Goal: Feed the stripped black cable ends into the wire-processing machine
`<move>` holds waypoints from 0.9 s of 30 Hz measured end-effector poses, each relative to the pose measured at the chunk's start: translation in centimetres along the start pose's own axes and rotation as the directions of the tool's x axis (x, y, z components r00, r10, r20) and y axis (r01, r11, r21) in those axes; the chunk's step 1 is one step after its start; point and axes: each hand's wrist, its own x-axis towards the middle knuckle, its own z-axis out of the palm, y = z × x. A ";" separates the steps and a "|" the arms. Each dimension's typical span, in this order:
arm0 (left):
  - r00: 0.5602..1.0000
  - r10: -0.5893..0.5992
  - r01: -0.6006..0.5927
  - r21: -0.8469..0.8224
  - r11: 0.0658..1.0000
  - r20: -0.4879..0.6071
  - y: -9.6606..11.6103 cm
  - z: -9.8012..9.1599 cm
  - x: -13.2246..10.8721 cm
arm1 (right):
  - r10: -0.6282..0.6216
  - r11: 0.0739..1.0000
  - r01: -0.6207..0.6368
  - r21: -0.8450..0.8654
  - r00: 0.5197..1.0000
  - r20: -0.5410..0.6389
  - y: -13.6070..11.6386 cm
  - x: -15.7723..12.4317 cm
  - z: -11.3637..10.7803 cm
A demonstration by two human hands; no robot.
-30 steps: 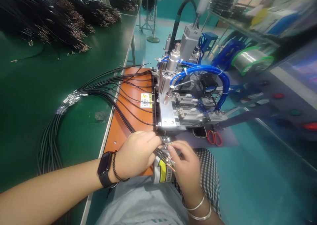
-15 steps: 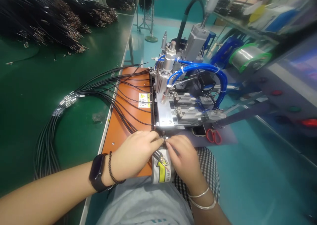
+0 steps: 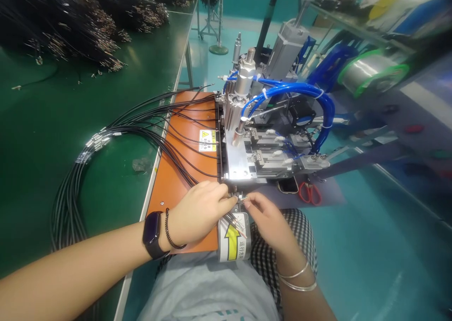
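Note:
My left hand [image 3: 203, 208] is closed round black cables [image 3: 183, 169] at the front edge of the orange plate [image 3: 189, 140]. Several stripped ends [image 3: 236, 223] stick out below its fingers, over a label with a yellow arrow [image 3: 232, 242]. Thumb and forefinger of my right hand [image 3: 270, 217] pinch a fine, light-coloured wire end [image 3: 243, 197], just right of my left fingertips. Both hands are at the near end of the metal machine [image 3: 237, 161]. Other cables run from the bundle across the plate into a row along the machine's edge.
The bundle, tied with clear wrap [image 3: 84, 157], lies on the green table [image 3: 116, 194]. Large heaps of black cable [image 3: 81, 29] are at the back left. Right of the machine are a phone [image 3: 287, 185], red-handled scissors [image 3: 310, 194] and a wire spool [image 3: 372, 71]. Blue hoses [image 3: 300, 92] arch above.
My right fingers have moved slightly right, away from my left fingertips, so the small wire end between them shows more. The view has shifted a little.

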 end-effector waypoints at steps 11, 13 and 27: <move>0.998 -0.024 0.023 0.021 1.000 0.050 0.1 0.0 0.2 | 0.068 0.997 -0.066 0.029 0.994 -0.080 0.3 1.0 0.5; 0.998 -0.017 0.014 0.049 0.999 0.062 0.3 -0.1 0.2 | 0.073 0.997 -0.069 0.040 0.993 -0.089 0.3 1.1 0.5; 0.997 0.000 -0.012 0.139 0.990 0.083 1.1 -0.3 0.0 | 0.037 0.995 -0.018 0.103 0.982 -0.187 -0.2 0.9 0.6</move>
